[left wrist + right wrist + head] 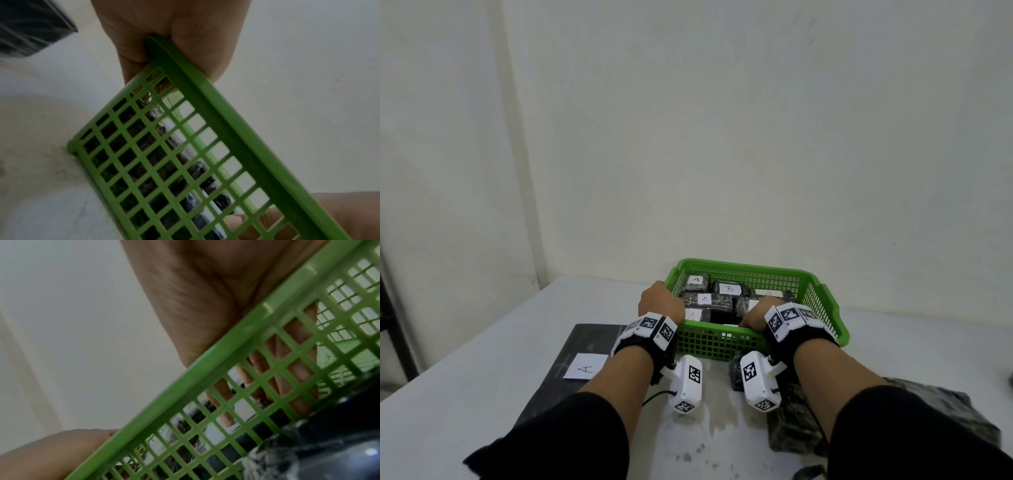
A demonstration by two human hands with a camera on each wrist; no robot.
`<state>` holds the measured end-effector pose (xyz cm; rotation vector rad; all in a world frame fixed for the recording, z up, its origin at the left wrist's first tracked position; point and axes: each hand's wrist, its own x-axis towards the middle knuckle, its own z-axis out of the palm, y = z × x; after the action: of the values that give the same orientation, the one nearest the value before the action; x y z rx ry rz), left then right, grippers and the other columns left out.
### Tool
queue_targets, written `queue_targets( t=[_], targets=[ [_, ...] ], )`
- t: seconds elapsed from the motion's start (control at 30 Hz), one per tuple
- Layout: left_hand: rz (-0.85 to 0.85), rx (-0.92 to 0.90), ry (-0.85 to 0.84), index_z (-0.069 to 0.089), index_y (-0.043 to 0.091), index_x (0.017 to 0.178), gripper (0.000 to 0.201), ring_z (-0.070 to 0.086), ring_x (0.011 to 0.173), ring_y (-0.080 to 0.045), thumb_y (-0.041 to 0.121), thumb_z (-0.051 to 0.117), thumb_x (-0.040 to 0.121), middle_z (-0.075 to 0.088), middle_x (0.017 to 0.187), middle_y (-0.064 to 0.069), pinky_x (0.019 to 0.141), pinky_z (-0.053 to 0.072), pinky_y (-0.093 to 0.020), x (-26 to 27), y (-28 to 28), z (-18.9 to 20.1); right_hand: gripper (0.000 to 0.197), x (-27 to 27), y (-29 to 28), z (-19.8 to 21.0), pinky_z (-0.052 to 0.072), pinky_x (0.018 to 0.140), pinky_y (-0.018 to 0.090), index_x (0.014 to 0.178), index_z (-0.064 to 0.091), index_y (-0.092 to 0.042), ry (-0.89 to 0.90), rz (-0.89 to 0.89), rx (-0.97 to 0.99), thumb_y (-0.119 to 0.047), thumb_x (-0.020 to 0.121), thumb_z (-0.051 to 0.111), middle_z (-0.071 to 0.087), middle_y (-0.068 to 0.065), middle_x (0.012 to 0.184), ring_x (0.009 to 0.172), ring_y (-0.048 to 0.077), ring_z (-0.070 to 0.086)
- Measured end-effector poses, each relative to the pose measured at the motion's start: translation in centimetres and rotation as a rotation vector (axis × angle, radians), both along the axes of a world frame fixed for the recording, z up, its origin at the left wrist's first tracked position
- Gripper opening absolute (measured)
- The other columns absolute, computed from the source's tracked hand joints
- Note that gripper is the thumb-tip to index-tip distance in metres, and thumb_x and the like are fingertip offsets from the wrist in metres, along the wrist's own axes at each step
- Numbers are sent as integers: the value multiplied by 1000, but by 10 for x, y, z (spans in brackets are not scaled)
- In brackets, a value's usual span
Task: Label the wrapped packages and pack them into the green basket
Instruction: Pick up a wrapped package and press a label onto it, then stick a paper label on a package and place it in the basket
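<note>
The green basket [822, 301] stands on the white table and holds several dark wrapped packages [722, 310] with white labels marked A or B [729, 288]. My left hand [659, 301] grips the rim at the basket's near left corner; in the left wrist view the left hand [174, 24] clamps the green rim [205, 91]. My right hand [756, 313] hooks over the near rim. In the right wrist view its fingers [298, 369] reach down inside, behind the lattice wall [185, 394]. One more wrapped package [735, 373] lies on the table just before the basket.
A black sheet [585, 337] lies at the left with a white paper label marked A [585, 367] on it. Crumpled dark wrapping [900, 411] sits at the near right. The wall stands close behind the basket. The table [465, 394] has bare surface at the left.
</note>
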<state>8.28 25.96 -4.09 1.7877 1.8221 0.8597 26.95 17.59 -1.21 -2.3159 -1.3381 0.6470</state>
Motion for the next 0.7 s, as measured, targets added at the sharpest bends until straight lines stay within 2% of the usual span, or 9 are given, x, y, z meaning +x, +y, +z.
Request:
queue_targets(
  t=[0.1, 0.2, 0.3, 0.33, 0.4, 0.47, 0.53, 0.63, 0.7],
  targets=[
    [-5, -12, 5, 63, 6, 116, 24, 67, 100, -31, 10, 59, 93, 69, 114, -14, 72, 48, -32, 0, -3, 3, 46, -1, -2, 2, 47, 104, 39, 130, 65, -3, -31, 9, -16, -28, 93, 75, 62, 17, 139, 133, 33, 57],
    [-25, -22, 21, 63, 4, 117, 24, 64, 94, -29, 10, 58, 94, 69, 114, -15, 71, 46, -31, -1, -6, 6, 32, -2, -9, 10, 55, 73, 31, 82, 65, -10, -129, 12, -38, -39, 90, 78, 66, 5, 88, 92, 24, 68],
    [-65, -33, 47, 63, 1, 115, 24, 57, 85, -28, 11, 57, 94, 69, 115, -17, 70, 46, -31, -2, -10, 11, 43, 2, -25, 18, 41, 51, 23, 73, 59, -8, -187, -7, 38, -44, 92, 72, 59, 3, 75, 65, 16, 55],
    [-74, -39, 57, 63, 0, 115, 24, 56, 85, -29, 11, 56, 94, 68, 115, -18, 70, 46, -31, -3, -12, 13, 43, 5, -31, 20, 41, 52, 23, 78, 66, -4, -198, 11, 59, -45, 91, 73, 67, 6, 80, 66, 17, 58],
    [-87, -38, 71, 63, -1, 114, 25, 56, 85, -29, 13, 57, 94, 68, 114, -19, 69, 45, -31, -5, -15, 16, 43, 13, -43, 22, 49, 68, 24, 106, 76, -2, -179, 62, 136, -42, 90, 75, 77, 10, 107, 87, 23, 71],
    [-96, -17, 79, 63, -1, 114, 27, 60, 91, -31, 15, 57, 93, 66, 116, -19, 71, 46, -32, -8, -21, 20, 49, 16, -61, 28, 51, 90, 29, 129, 69, -11, -150, 95, 208, -41, 91, 74, 72, 8, 127, 111, 24, 69],
    [-110, 26, 90, 61, 0, 118, 33, 63, 105, -35, 18, 57, 91, 62, 124, -20, 80, 50, -36, -8, -29, 25, 57, 15, -80, 35, 50, 102, 33, 140, 60, -18, -126, 132, 259, -44, 92, 73, 67, 5, 136, 120, 23, 65],
    [-162, 123, 88, 53, 3, 139, 49, 56, 125, -35, 21, 57, 93, 50, 142, -17, 103, 48, -42, -4, -45, 35, 65, 14, -108, 45, 46, 103, 31, 148, 52, -20, -124, 195, 311, -46, 92, 74, 62, 4, 142, 126, 21, 61],
    [-236, 200, 65, 47, 6, 147, 54, 51, 133, -33, 20, 57, 95, 46, 149, -14, 110, 44, -41, 0, -60, 41, 68, 12, -125, 48, 43, 98, 27, 150, 50, -22, -142, 229, 320, -47, 92, 74, 60, 4, 146, 127, 21, 60]
  ],
)
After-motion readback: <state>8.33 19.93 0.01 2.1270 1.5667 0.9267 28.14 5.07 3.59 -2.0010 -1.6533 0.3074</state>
